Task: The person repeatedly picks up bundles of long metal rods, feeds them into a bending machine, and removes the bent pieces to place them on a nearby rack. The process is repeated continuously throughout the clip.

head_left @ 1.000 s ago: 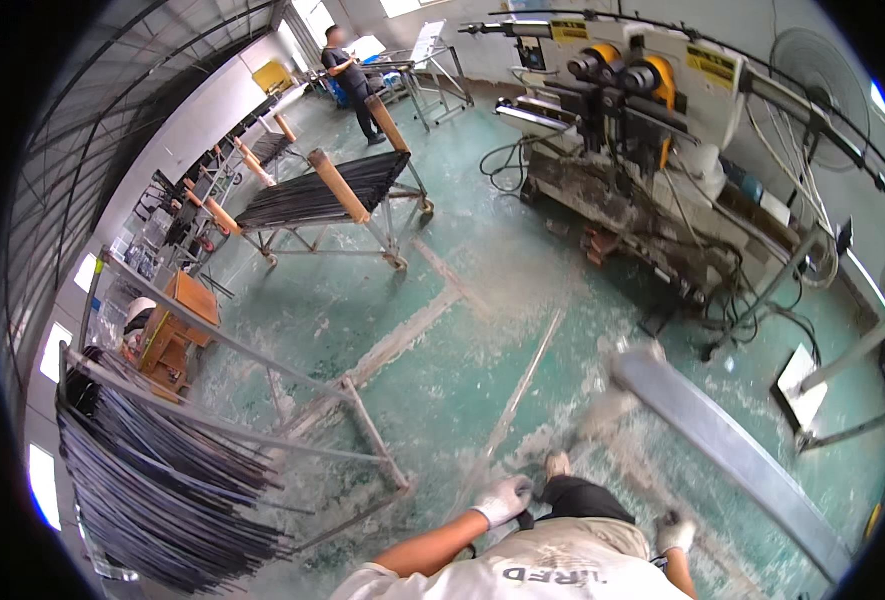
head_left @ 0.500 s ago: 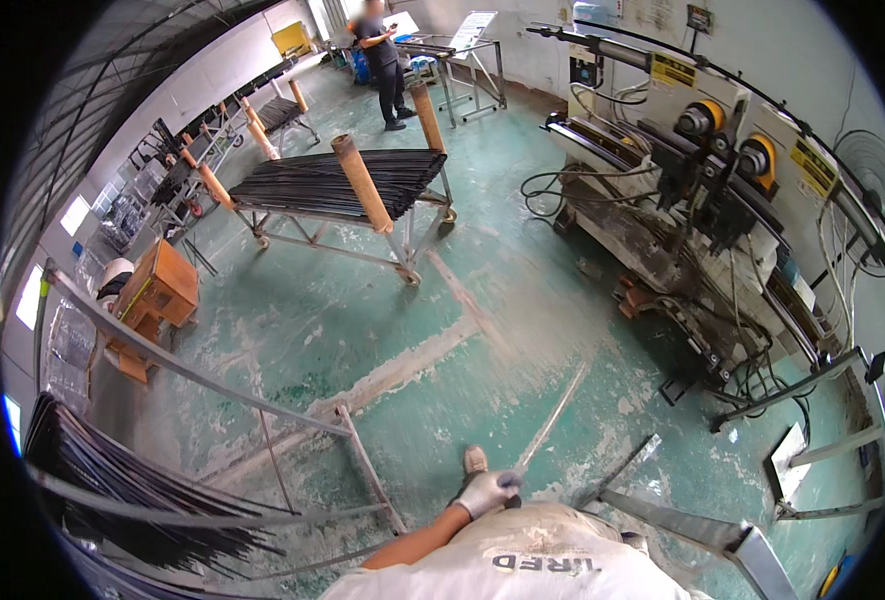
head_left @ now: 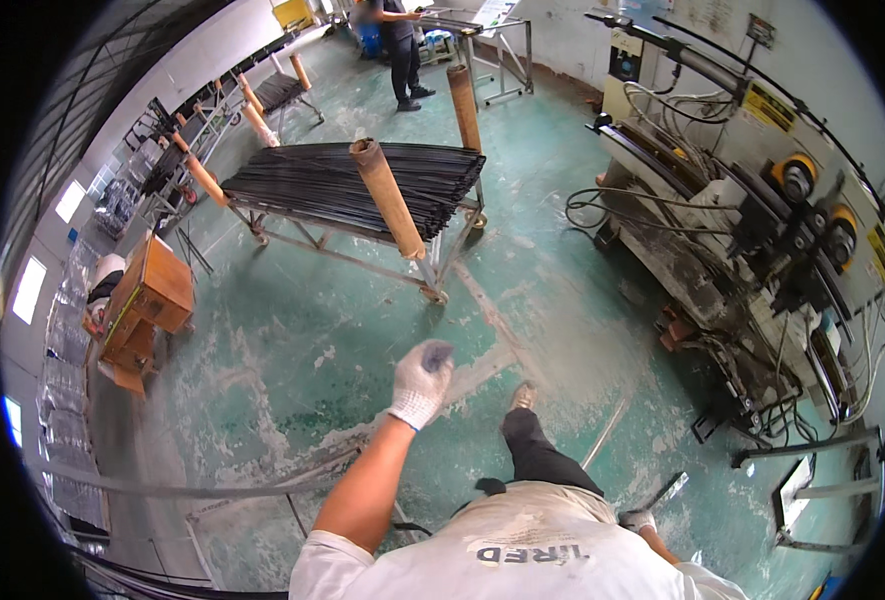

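My left hand (head_left: 424, 382), in a white knit glove with grey on its fingers, is raised ahead of my body. Its fingers are curled in, and nothing shows in them. Beyond it stands a metal cart (head_left: 337, 262) carrying a bundle of long black rods (head_left: 352, 190). My right hand (head_left: 639, 521), also gloved, hangs low beside my right hip. A flat metal bar (head_left: 668, 492) appears right beside it. Whether the hand touches that bar, and how its fingers lie, I cannot make out. One shoe (head_left: 524, 396) is forward on the green floor.
Brown tubes (head_left: 387, 198) rise from the cart's corners. A large machine (head_left: 732, 240) with trailing cables fills the right. At left are a wooden cabinet (head_left: 152, 300) and a metal rail (head_left: 192, 490). A person (head_left: 402, 60) stands at the back beside a table frame.
My left hand has swung up and forward from beside my waist. My body has advanced and turned; the cart looks nearer. The rod rack at left has mostly slid out of view. My right hand now shows.
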`<action>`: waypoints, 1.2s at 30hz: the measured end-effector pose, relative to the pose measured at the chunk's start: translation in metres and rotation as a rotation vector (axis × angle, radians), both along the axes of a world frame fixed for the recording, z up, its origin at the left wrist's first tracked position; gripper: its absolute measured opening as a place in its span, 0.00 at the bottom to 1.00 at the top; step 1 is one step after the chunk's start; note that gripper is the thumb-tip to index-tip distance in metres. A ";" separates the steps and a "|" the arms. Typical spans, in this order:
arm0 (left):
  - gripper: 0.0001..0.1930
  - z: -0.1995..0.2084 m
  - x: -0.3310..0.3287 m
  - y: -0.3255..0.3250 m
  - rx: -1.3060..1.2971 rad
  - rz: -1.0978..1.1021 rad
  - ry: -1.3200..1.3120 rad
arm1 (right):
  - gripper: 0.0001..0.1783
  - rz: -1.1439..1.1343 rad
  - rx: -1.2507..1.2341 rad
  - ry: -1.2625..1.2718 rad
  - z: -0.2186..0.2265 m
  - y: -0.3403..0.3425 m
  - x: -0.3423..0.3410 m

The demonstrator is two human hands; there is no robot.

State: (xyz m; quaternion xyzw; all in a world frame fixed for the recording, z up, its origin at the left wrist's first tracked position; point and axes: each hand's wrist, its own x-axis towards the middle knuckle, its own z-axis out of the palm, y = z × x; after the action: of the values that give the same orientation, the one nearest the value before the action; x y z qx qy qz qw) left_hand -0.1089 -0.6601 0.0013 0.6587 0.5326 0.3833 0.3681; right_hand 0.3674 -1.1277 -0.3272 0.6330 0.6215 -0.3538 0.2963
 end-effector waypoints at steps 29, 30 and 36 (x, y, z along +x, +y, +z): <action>0.09 0.088 -0.034 0.682 0.533 0.552 0.517 | 0.29 -0.407 0.486 0.412 0.126 1.131 -0.193; 0.09 0.088 -0.032 0.687 0.532 0.525 0.538 | 0.29 -0.384 0.473 0.365 0.121 1.154 -0.204; 0.05 0.101 -0.033 0.715 0.221 0.526 0.439 | 0.25 -0.122 0.399 0.252 0.078 1.257 -0.265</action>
State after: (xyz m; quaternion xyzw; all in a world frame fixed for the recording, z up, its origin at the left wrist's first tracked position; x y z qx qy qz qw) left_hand -0.1422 0.0549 0.1023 0.6016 0.7057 0.3695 0.0601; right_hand 0.1023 0.1297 -0.2494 0.6662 0.6717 -0.3178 0.0635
